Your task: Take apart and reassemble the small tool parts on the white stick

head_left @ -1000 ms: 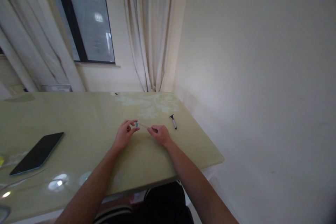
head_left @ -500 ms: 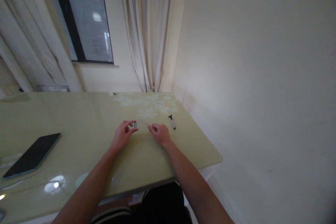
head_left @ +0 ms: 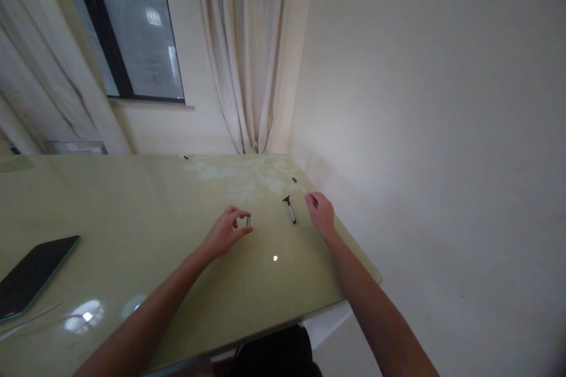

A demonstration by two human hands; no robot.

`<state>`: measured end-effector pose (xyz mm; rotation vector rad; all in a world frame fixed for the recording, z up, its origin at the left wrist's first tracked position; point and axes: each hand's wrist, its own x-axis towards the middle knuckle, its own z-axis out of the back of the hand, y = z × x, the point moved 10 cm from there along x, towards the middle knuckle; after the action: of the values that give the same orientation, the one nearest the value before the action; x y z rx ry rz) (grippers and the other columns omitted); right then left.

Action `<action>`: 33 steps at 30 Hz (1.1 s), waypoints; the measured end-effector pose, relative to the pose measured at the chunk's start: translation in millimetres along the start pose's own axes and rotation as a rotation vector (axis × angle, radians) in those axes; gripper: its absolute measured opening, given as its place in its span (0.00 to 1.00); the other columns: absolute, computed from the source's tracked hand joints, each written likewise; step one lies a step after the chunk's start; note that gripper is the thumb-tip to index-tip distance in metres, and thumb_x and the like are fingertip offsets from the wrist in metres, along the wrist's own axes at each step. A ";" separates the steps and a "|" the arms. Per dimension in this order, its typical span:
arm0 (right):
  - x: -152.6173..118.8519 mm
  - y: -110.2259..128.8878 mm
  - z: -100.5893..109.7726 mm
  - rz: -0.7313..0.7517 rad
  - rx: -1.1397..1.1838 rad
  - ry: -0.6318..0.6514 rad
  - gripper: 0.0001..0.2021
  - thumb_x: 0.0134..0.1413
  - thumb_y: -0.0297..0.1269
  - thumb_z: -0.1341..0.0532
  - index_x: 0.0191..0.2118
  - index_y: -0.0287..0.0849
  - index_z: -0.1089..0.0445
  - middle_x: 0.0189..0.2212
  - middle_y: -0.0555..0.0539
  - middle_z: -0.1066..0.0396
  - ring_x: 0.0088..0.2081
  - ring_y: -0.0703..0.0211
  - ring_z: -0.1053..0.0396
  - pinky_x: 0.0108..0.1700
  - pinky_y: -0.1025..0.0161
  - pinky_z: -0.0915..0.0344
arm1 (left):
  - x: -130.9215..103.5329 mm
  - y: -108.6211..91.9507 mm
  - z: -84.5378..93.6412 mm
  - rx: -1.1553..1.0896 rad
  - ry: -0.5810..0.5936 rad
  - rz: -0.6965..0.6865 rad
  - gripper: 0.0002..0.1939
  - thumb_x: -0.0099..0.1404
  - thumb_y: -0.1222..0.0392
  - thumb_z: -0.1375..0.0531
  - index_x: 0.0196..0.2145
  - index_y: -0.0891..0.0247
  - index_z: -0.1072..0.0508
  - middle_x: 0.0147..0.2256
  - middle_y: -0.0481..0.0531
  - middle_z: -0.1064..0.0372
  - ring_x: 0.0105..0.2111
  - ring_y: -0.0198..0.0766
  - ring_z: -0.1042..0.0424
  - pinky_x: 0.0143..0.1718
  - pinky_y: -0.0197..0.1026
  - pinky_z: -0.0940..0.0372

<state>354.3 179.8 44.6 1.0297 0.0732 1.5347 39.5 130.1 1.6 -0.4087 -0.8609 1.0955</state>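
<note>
My left hand (head_left: 227,231) pinches a small razor cartridge-like piece (head_left: 248,221) upright between thumb and fingers, above the table. Farther right, my right hand (head_left: 321,211) is closed round a thin, pale stick-like item whose tip points up and left; a small dark piece (head_left: 294,180) is close to that tip, and whether they touch is unclear. A razor (head_left: 290,210) with a black head and a grey handle lies on the table between my hands, nearer the right one.
The glossy greenish table (head_left: 145,206) has a black tablet (head_left: 38,271) at left and a small dark object (head_left: 186,157) at its far edge. A wall (head_left: 420,159) borders the table's right side. Curtains (head_left: 247,59) hang behind it.
My right hand has moved right, past the razor, with the thin item. My left hand has shifted slightly right, still pinching the small piece. The view has turned a little.
</note>
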 end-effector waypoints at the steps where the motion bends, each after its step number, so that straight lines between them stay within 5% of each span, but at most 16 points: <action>1: -3.1 -13.2 -0.2 -0.047 0.013 0.009 0.22 0.65 0.49 0.48 0.38 0.38 0.22 0.33 0.42 0.23 0.33 0.55 0.30 0.37 0.63 0.41 | 7.4 -4.1 -10.2 0.018 0.040 -0.005 0.19 0.62 0.50 0.34 0.48 0.59 0.21 0.42 0.54 0.30 0.31 0.37 0.30 0.38 0.43 0.31; 7: -9.7 -45.4 -1.2 -0.173 -0.071 -0.002 0.18 0.61 0.44 0.45 0.37 0.39 0.20 0.35 0.40 0.22 0.36 0.53 0.28 0.42 0.61 0.37 | 58.1 -10.2 -69.8 0.188 0.174 0.122 0.18 0.59 0.55 0.33 0.47 0.59 0.20 0.44 0.56 0.25 0.40 0.44 0.25 0.44 0.44 0.33; 11: -12.5 -49.7 -5.8 -0.193 -0.179 0.057 0.15 0.63 0.40 0.42 0.39 0.39 0.19 0.37 0.40 0.21 0.38 0.53 0.27 0.43 0.61 0.37 | 74.6 -2.9 -89.5 0.249 0.151 0.233 0.18 0.59 0.53 0.34 0.46 0.59 0.19 0.45 0.58 0.23 0.48 0.53 0.26 0.48 0.50 0.35; 20: -25.8 -46.2 -25.7 -0.229 -0.295 0.207 0.08 0.60 0.35 0.36 0.36 0.41 0.18 0.36 0.42 0.20 0.38 0.53 0.24 0.38 0.63 0.38 | 53.2 0.8 -85.0 0.276 0.117 0.222 0.19 0.65 0.51 0.38 0.52 0.57 0.22 0.48 0.58 0.24 0.50 0.51 0.27 0.53 0.51 0.39; 33: -27.6 -41.4 -28.1 -0.257 -0.352 0.215 0.09 0.61 0.32 0.38 0.40 0.39 0.19 0.39 0.40 0.20 0.41 0.51 0.24 0.39 0.62 0.38 | 44.9 -2.9 -86.5 0.314 0.113 0.205 0.20 0.68 0.52 0.39 0.55 0.60 0.23 0.48 0.60 0.26 0.50 0.52 0.28 0.50 0.48 0.38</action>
<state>365.2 182.2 -11.4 0.5527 0.0786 1.3574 116.9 179.0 -32.1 -0.2966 -0.5427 1.3600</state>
